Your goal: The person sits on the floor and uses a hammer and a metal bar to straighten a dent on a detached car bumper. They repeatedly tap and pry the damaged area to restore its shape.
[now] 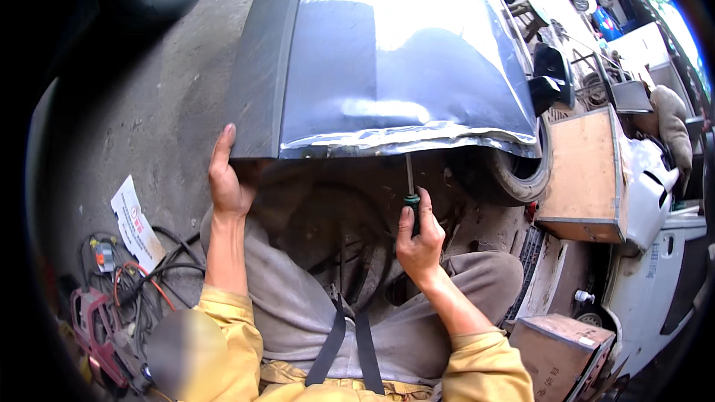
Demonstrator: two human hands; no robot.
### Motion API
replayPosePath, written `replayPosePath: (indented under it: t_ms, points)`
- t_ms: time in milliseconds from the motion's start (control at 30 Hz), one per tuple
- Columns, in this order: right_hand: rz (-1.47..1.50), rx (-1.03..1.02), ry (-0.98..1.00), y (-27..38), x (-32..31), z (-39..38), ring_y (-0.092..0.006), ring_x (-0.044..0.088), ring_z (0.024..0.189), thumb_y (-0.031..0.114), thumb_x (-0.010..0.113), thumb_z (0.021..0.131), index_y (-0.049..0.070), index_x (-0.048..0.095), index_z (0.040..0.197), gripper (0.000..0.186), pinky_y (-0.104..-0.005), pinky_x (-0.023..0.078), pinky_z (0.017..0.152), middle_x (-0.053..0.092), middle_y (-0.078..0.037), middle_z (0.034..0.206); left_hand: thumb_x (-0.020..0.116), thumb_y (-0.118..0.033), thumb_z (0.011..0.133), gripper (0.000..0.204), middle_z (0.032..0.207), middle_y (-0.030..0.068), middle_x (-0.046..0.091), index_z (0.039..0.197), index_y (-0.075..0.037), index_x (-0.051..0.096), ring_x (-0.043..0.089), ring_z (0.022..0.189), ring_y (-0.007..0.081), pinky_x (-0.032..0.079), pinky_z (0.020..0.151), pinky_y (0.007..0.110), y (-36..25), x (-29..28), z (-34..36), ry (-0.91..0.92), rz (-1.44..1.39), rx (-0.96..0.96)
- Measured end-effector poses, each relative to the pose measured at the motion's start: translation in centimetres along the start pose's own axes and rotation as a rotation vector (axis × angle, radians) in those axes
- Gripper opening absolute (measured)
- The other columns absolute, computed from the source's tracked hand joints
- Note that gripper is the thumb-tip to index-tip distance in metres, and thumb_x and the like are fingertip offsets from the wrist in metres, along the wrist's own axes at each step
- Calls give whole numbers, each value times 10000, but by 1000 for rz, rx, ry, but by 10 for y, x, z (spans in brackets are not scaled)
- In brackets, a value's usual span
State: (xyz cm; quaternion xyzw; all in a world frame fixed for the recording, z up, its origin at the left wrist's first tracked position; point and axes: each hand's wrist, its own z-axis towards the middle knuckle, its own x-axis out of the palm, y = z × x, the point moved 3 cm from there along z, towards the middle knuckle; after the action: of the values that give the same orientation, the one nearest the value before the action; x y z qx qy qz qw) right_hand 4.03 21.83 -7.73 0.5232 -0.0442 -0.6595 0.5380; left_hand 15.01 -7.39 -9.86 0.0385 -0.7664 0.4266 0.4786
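Observation:
A grey-blue car body panel (328,67) spreads out in front of me, its near edge crumpled and scraped to bright metal. My left hand (232,187) grips the panel's near left corner, one finger along its side and the others partly hidden beneath. In my right hand (421,242) is a screwdriver (410,179) with a dark green handle. Its shaft points away from me to the panel's torn lower edge, right of the middle. The tip is hidden there, so I cannot tell what it touches.
A tyre (521,182) and a wooden crate (581,171) stand to the right, with a cardboard box (558,350) nearer me. Cables (141,294), a red tool frame (93,327) and a printed white sheet (136,223) lie at left. A white vehicle (648,313) is at far right.

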Motion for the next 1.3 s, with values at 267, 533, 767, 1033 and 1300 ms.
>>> replayPosePath:
  t_ms: [267, 533, 767, 1033, 1300]
  points:
    - [121, 434, 406, 49, -65, 96, -109, 590, 668, 77, 587, 947, -38, 626, 1177, 260, -232, 484, 585, 685, -95, 947, 615, -337, 910, 237, 911, -2, 684, 1018, -129, 656, 645, 778, 160, 502, 620, 331, 6, -16, -2, -341, -83, 19]
    - [-141, -127, -118, 68, -62, 39, -262, 619, 950, 3, 558, 922, -65, 647, 1021, 149, -377, 488, 867, 654, -151, 1016, 578, -267, 924, 341, 1035, 86, 658, 1099, 16, 650, 606, 970, 163, 453, 879, 279, -18, -15, 0, -111, 165, 111]
    - [-206, -44, -122, 51, -73, 48, -264, 620, 867, 3, 543, 872, -33, 663, 958, 152, -373, 491, 811, 653, -124, 957, 669, -329, 880, 429, 1016, 130, 661, 1091, 43, 631, 632, 901, 184, 511, 822, 316, -27, -9, 60, 67, 412, -189]
    - [-78, -163, -99, 76, -52, 53, -302, 607, 820, -29, 560, 835, -35, 638, 936, 128, -377, 484, 773, 607, -150, 877, 534, -386, 972, 551, 1265, 252, 589, 1286, 68, 525, 612, 1162, 291, 507, 942, 403, -40, -33, 51, -99, 709, 46]
    - [-209, -211, -256, 75, -58, 58, -356, 535, 1106, 137, 484, 973, -23, 613, 1161, 278, -457, 391, 985, 596, -204, 1152, 600, -93, 792, 565, 1258, 199, 500, 1330, 11, 461, 410, 1332, 345, 269, 1149, 505, 80, 164, -102, 793, 1421, 1082]
